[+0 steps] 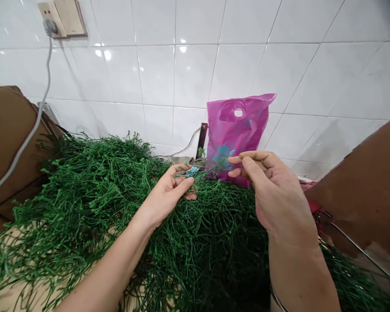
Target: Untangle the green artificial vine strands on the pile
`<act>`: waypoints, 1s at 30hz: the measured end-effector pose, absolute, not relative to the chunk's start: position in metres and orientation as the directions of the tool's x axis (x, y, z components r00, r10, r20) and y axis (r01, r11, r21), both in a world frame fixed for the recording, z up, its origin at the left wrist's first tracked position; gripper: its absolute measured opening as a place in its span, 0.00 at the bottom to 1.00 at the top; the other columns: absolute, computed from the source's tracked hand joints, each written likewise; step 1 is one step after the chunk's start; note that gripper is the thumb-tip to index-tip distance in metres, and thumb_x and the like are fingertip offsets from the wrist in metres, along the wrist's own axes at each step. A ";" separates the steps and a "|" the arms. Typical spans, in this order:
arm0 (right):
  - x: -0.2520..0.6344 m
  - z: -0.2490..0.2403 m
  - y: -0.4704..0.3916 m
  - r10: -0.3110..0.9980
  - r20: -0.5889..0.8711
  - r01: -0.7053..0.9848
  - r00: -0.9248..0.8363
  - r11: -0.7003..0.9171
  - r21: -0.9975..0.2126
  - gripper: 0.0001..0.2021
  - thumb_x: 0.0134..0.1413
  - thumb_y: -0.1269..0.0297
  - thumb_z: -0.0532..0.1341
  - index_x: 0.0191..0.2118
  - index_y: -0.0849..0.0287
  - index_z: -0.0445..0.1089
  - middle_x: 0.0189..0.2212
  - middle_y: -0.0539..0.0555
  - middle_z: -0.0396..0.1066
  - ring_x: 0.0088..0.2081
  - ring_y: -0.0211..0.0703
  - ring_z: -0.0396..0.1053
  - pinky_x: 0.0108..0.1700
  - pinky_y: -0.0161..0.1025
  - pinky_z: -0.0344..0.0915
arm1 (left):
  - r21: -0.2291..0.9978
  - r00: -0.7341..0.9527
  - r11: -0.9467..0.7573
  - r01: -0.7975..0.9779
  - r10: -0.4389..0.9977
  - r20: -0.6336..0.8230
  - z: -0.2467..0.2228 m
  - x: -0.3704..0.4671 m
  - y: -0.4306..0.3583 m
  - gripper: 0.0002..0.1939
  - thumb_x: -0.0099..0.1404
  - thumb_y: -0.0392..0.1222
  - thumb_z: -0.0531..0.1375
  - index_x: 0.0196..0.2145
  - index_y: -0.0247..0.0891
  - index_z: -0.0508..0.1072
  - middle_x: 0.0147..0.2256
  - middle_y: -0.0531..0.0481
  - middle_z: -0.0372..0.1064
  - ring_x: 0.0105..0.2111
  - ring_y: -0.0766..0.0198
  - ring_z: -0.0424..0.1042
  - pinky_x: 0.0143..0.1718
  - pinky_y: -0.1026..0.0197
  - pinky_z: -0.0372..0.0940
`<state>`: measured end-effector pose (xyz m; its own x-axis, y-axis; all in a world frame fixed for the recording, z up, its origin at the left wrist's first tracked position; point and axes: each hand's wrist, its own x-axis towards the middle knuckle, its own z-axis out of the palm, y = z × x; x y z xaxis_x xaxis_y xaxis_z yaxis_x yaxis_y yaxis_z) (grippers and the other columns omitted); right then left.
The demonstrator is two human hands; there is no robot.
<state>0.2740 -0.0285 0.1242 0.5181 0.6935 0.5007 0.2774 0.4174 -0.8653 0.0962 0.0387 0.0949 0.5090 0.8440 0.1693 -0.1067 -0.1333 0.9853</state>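
Note:
Between the thumb and fingers of my left hand (172, 187) is a small light-blue piece (192, 171), with thin green strands beside it. My right hand (269, 180) is raised in front of the pink plastic bag (235, 130), its thumb near the bent fingers; whether something thin is between them is too small to tell. Light-blue pieces show through the lower part of the bag, which stands upright against the tiled wall. A large heap of green artificial stems (100, 186) lies under and around both hands.
A cardboard box (16, 143) stands at the left, with a grey cable (39, 115) hanging before it from a wall socket (50, 19). Brown cardboard (360, 186) and a metal rod (360, 247) are at the right. White tiles (156, 73) form the wall behind.

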 end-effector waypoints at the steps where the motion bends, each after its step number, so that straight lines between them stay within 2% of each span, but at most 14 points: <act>1: 0.274 0.123 -0.028 0.688 0.510 0.287 0.517 0.421 -0.860 0.07 0.60 0.60 0.63 0.40 0.56 0.69 0.39 0.53 0.76 0.33 0.39 0.73 0.44 0.43 0.70 | 0.989 0.510 -0.095 -0.117 0.848 0.142 0.095 0.095 0.038 0.25 0.67 0.47 0.61 0.57 0.36 0.61 0.25 0.59 0.63 0.27 0.68 0.67 0.36 0.63 0.63; 3: 0.275 0.122 -0.027 0.652 0.544 0.352 0.528 0.415 -0.839 0.08 0.60 0.59 0.63 0.42 0.55 0.69 0.40 0.54 0.75 0.37 0.41 0.73 0.45 0.43 0.70 | 0.987 0.504 -0.070 -0.146 0.853 0.135 0.096 0.094 0.038 0.30 0.67 0.47 0.62 0.62 0.39 0.57 0.22 0.62 0.59 0.23 0.71 0.61 0.32 0.65 0.58; 5: 0.277 0.122 -0.029 0.612 0.584 0.442 0.534 0.386 -0.809 0.09 0.59 0.58 0.64 0.43 0.54 0.70 0.41 0.54 0.74 0.41 0.44 0.73 0.46 0.44 0.69 | 0.976 0.496 -0.071 -0.205 0.853 0.166 0.097 0.092 0.038 0.31 0.68 0.48 0.62 0.64 0.45 0.56 0.23 0.63 0.56 0.21 0.72 0.56 0.27 0.66 0.53; 8: 0.278 0.126 -0.035 0.650 0.608 0.570 0.455 0.312 -0.760 0.11 0.59 0.57 0.64 0.46 0.53 0.72 0.44 0.55 0.75 0.43 0.47 0.71 0.48 0.47 0.68 | 0.968 0.473 -0.116 -0.224 0.855 0.212 0.100 0.090 0.036 0.18 0.68 0.54 0.60 0.52 0.45 0.71 0.28 0.56 0.62 0.25 0.70 0.58 0.24 0.66 0.50; 11: 0.276 0.129 -0.040 0.747 0.587 0.650 0.312 0.284 -0.705 0.13 0.60 0.56 0.63 0.49 0.51 0.74 0.48 0.54 0.76 0.45 0.48 0.71 0.51 0.50 0.67 | 0.968 0.483 -0.210 -0.137 0.839 0.251 0.106 0.088 0.033 0.17 0.65 0.56 0.62 0.41 0.40 0.77 0.31 0.52 0.68 0.30 0.66 0.64 0.28 0.65 0.56; 13: 0.275 0.129 -0.040 0.789 0.560 0.630 0.254 0.304 -0.714 0.14 0.60 0.57 0.63 0.50 0.51 0.74 0.47 0.54 0.76 0.45 0.48 0.71 0.51 0.49 0.67 | 0.953 0.485 -0.290 -0.090 0.823 0.296 0.108 0.087 0.032 0.14 0.62 0.51 0.65 0.40 0.39 0.77 0.31 0.52 0.71 0.31 0.65 0.66 0.34 0.63 0.60; 15: 0.274 0.127 -0.039 0.823 0.517 0.549 0.235 0.327 -0.769 0.14 0.59 0.58 0.63 0.49 0.53 0.74 0.43 0.54 0.77 0.42 0.45 0.73 0.47 0.46 0.69 | 0.923 0.467 -0.384 -0.013 0.814 0.345 0.108 0.086 0.032 0.10 0.62 0.46 0.65 0.39 0.38 0.77 0.34 0.51 0.73 0.34 0.64 0.68 0.38 0.62 0.61; 18: 0.275 0.127 -0.038 0.852 0.474 0.390 0.223 0.368 -0.844 0.11 0.57 0.59 0.65 0.45 0.55 0.74 0.32 0.51 0.75 0.33 0.40 0.72 0.38 0.40 0.70 | 0.834 0.475 -0.516 0.195 0.794 0.380 0.106 0.084 0.035 0.09 0.63 0.47 0.64 0.39 0.40 0.78 0.35 0.52 0.75 0.34 0.62 0.68 0.37 0.61 0.60; 21: 0.277 0.130 -0.041 0.837 0.497 0.358 0.230 0.402 -0.843 0.08 0.59 0.59 0.64 0.43 0.54 0.74 0.28 0.49 0.74 0.32 0.40 0.72 0.38 0.40 0.70 | 0.756 0.526 -0.592 0.279 0.753 0.396 0.106 0.080 0.037 0.11 0.63 0.48 0.66 0.41 0.42 0.78 0.36 0.53 0.75 0.35 0.61 0.70 0.37 0.61 0.60; 23: 0.277 0.131 -0.044 0.817 0.538 0.489 0.207 0.390 -0.780 0.09 0.59 0.59 0.63 0.44 0.52 0.75 0.34 0.51 0.76 0.38 0.43 0.73 0.44 0.44 0.70 | 0.754 0.531 -0.606 0.251 0.738 0.416 0.107 0.078 0.037 0.10 0.64 0.47 0.65 0.42 0.43 0.78 0.36 0.53 0.76 0.36 0.61 0.70 0.38 0.62 0.61; 26: 0.275 0.128 -0.044 0.820 0.570 0.699 0.058 0.374 -0.609 0.07 0.57 0.60 0.66 0.42 0.49 0.77 0.44 0.52 0.77 0.48 0.50 0.71 0.54 0.50 0.65 | 0.751 0.524 -0.625 0.214 0.722 0.451 0.108 0.078 0.037 0.09 0.65 0.46 0.64 0.42 0.42 0.77 0.37 0.53 0.76 0.36 0.62 0.71 0.39 0.62 0.62; 28: 0.272 0.124 -0.041 0.819 0.574 0.744 -0.003 0.386 -0.546 0.03 0.58 0.63 0.65 0.38 0.50 0.76 0.44 0.52 0.77 0.49 0.51 0.70 0.55 0.51 0.63 | 0.725 0.519 -0.653 0.218 0.707 0.481 0.108 0.077 0.037 0.09 0.66 0.45 0.63 0.42 0.42 0.77 0.38 0.52 0.76 0.37 0.61 0.72 0.40 0.62 0.63; 30: 0.268 0.122 -0.038 0.801 0.599 0.759 0.014 0.382 -0.527 0.04 0.61 0.66 0.61 0.36 0.51 0.74 0.42 0.51 0.77 0.47 0.49 0.71 0.53 0.49 0.64 | 0.668 0.527 -0.696 0.261 0.683 0.505 0.108 0.077 0.038 0.08 0.67 0.44 0.62 0.42 0.42 0.77 0.39 0.51 0.76 0.38 0.60 0.72 0.41 0.61 0.63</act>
